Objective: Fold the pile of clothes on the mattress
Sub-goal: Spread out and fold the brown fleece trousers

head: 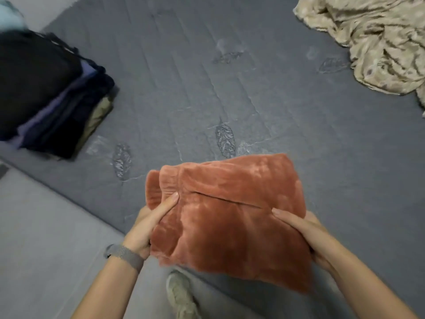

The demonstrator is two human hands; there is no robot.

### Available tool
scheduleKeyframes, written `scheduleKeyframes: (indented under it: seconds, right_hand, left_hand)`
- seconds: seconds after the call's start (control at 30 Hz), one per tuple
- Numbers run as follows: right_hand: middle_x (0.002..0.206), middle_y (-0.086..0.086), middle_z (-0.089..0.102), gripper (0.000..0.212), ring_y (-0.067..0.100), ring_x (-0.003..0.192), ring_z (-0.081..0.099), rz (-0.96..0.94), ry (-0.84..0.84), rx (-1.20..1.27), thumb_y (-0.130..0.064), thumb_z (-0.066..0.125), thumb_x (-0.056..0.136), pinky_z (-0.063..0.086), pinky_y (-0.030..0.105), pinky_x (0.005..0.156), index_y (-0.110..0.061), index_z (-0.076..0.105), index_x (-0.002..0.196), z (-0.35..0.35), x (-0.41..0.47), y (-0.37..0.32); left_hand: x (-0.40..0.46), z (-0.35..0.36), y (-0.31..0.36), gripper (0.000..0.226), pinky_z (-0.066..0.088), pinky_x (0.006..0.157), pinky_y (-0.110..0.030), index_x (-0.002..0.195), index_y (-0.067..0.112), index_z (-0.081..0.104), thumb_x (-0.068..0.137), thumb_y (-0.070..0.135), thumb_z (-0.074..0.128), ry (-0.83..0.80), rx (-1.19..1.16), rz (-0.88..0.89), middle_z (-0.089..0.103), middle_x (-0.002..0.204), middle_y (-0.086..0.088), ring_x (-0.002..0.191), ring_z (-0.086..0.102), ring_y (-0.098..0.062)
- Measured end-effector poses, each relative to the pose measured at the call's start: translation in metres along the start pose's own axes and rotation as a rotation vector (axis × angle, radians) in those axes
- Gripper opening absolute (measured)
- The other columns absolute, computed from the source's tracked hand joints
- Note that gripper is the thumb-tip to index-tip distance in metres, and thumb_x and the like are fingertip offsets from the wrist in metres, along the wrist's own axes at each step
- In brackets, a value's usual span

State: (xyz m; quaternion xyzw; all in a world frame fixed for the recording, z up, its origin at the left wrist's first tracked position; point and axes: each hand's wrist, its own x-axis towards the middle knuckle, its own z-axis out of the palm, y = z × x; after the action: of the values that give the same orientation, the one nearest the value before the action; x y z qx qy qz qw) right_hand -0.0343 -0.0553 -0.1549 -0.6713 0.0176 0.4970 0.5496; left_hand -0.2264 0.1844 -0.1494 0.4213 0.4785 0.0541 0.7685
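A folded rust-orange velvet garment is held up over the near edge of the grey mattress. My left hand grips its left edge, thumb on top and fingers hidden underneath. My right hand grips its right edge the same way. A stack of folded dark clothes, black on top with purple and navy below, sits on the mattress at the left. A crumpled beige patterned cloth lies unfolded at the far right.
The mattress cover has leaf prints and creases across its middle. Pale grey floor runs along the mattress's near-left edge. A shoe shows below the garment. A grey band is on my left wrist.
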Motion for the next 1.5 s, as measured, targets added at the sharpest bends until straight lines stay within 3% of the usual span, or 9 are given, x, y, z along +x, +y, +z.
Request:
scheduleKeyframes:
  seconds: [0.1,0.2,0.37,0.77,0.9,1.03,1.13,1.27,1.5]
  right_hand:
    - [0.102,0.007,0.075,0.093,0.023,0.094,0.072,0.012,-0.107,-0.108,-0.06,0.09,0.028,0.052,0.034,0.083,-0.015,0.071,0.107,0.086,0.009,-0.061]
    - [0.1,0.005,0.075,0.09,0.02,0.091,0.072,-0.045,-0.204,-0.199,-0.052,0.09,0.029,0.056,0.025,0.07,-0.017,0.068,0.11,0.181,0.028,-0.121]
    - [0.105,0.0,0.074,0.105,0.016,0.093,0.071,-0.143,-0.313,-0.277,-0.061,0.09,0.023,0.055,0.023,0.07,-0.022,0.064,0.117,0.312,0.064,-0.192]
    - [0.111,-0.005,0.072,0.064,0.013,0.098,0.07,-0.358,-0.475,-0.547,-0.058,0.072,0.067,0.051,0.032,0.087,-0.028,0.06,0.122,0.54,0.206,-0.386]
    - [0.124,-0.011,0.061,0.071,0.011,0.105,0.063,-0.382,-0.39,-0.825,-0.056,0.073,0.073,0.049,0.028,0.082,-0.03,0.049,0.134,0.589,0.282,-0.402]
    - [0.155,0.003,0.027,0.106,0.03,0.141,0.025,-0.534,-0.142,-1.581,-0.069,0.062,0.061,0.029,0.051,0.11,-0.039,0.015,0.151,0.63,0.328,-0.382]
    - [0.162,-0.003,0.002,0.083,0.029,0.148,0.002,-0.811,-0.052,-1.522,-0.073,0.047,0.079,0.013,0.067,0.111,-0.05,0.008,0.148,0.656,0.328,-0.357]
    - [0.162,-0.006,-0.004,0.082,0.026,0.149,-0.003,-0.842,0.009,-1.521,-0.087,0.026,0.074,0.013,0.071,0.11,-0.054,0.003,0.146,0.67,0.353,-0.328]
    - [0.163,-0.001,0.001,0.085,0.026,0.149,0.002,-0.781,0.048,-1.569,-0.087,0.016,0.075,0.019,0.065,0.112,-0.049,0.004,0.149,0.696,0.427,-0.308]
  left_hand:
    - [-0.039,-0.067,0.054,0.041,0.051,0.084,-0.036,0.096,0.024,0.076,0.061,0.043,0.085,0.131,-0.124,-0.013,0.072,0.107,-0.012,0.096,0.07,-0.021]
    - [-0.06,-0.124,0.112,0.055,0.05,0.079,-0.033,0.089,0.03,0.075,0.04,0.05,0.091,0.25,-0.22,0.097,0.072,0.097,-0.002,0.093,0.067,-0.015]
    - [-0.07,-0.221,0.184,0.039,0.045,0.096,-0.036,0.122,0.02,0.064,0.085,0.033,0.065,0.24,-0.213,0.119,0.071,0.113,-0.003,0.103,0.068,-0.018]
    - [0.031,-0.358,0.365,0.043,0.044,0.099,-0.036,0.123,0.024,0.062,0.085,0.043,0.062,0.304,-0.295,0.372,0.069,0.117,0.001,0.108,0.065,-0.017]
    - [0.1,-0.396,0.387,0.055,0.054,0.087,-0.036,0.105,0.02,0.068,0.066,0.058,0.077,0.508,-0.111,0.262,0.073,0.105,0.0,0.094,0.07,-0.017]
    - [0.147,-0.42,0.378,0.117,0.036,0.108,-0.044,0.143,0.008,0.035,0.051,0.074,0.066,0.855,0.525,0.272,0.044,0.142,-0.015,0.131,0.041,-0.03]
    - [0.161,-0.41,0.386,0.109,0.021,0.116,-0.048,0.149,0.03,0.019,0.057,0.08,0.049,0.852,0.796,0.543,0.022,0.155,-0.008,0.144,0.018,-0.027]
    - [0.205,-0.41,0.379,0.108,0.002,0.11,-0.067,0.143,0.053,-0.013,0.059,0.093,0.041,0.712,1.264,0.331,-0.018,0.159,-0.001,0.145,-0.018,-0.031]
    - [0.279,-0.44,0.374,0.109,0.014,0.11,-0.066,0.144,0.054,-0.012,0.053,0.099,0.027,0.765,1.224,0.212,0.003,0.16,-0.009,0.146,0.001,-0.034]
